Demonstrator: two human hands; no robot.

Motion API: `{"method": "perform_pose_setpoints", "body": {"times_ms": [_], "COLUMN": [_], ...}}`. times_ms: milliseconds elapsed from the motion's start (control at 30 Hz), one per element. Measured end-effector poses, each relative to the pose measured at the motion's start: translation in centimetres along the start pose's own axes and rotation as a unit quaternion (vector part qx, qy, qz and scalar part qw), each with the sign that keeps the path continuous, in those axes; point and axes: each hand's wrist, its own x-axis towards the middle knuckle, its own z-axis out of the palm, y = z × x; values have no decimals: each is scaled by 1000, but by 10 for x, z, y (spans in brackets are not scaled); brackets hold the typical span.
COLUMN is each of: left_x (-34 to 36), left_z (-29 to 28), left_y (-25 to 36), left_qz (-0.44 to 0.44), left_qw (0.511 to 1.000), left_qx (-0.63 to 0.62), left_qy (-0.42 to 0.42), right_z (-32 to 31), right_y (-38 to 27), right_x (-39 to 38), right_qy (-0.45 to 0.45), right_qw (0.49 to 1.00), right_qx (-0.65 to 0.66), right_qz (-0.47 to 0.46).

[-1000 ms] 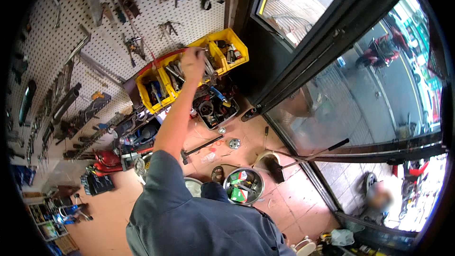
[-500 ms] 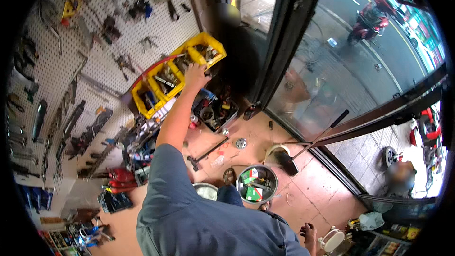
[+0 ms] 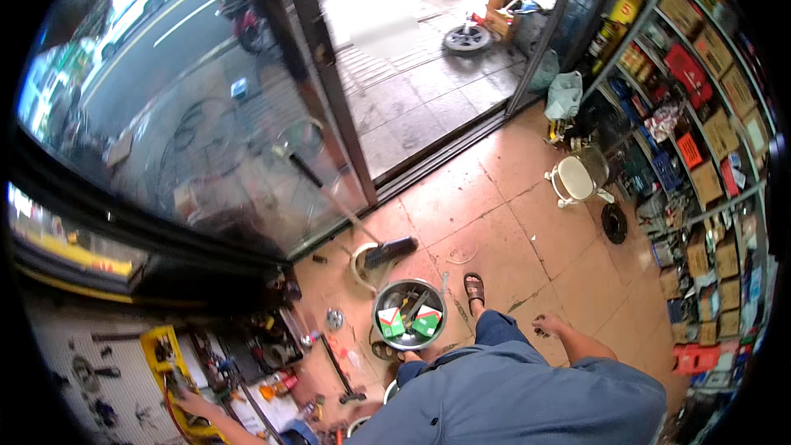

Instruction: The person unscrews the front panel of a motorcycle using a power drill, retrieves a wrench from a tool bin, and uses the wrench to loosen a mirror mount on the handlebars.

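My left hand [image 3: 194,403] reaches to the yellow bins [image 3: 158,338] beside the pegboard at the lower left. Its fingers are over a bin, small and blurred, so I cannot tell whether they grip anything. Small metal parts or tools lie in the bins. My right hand [image 3: 548,326] hangs above the tiled floor right of my knee, fingers loosely apart and with nothing visible in them. On the floor in front of me stands a round metal bowl [image 3: 382,302] with green and white boxes [image 3: 426,321] and dark parts inside.
A long-handled broom [image 3: 390,252] lies by the glass door. A hammer-like tool [image 3: 353,398] and a metal disc [image 3: 334,318] are on the floor. A white stool [image 3: 573,177] and a black ring [image 3: 614,222] stand near the loaded shelves [image 3: 651,66]. Outside lies a wheel [image 3: 467,39].
The view has swung right, toward the doorway and shelves. My left hand stays at the yellow bins, now seen at the lower left. My right arm shows more fully.
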Motion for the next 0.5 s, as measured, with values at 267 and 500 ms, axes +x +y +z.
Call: {"method": "perform_pose_setpoints", "body": {"times_ms": [267, 500], "left_x": [-500, -625], "left_z": [38, -7], "left_y": [367, 691], "left_qz": [-289, -23], "left_qw": [665, 439], "left_qx": [-347, -373], "left_qy": [-594, -817], "right_z": [-63, -172], "right_y": [-167, -343], "right_x": [124, 60], "right_qy": [-80, -267], "right_qw": [971, 857], "right_qx": [-56, 329], "right_qz": [-220, -293]}}
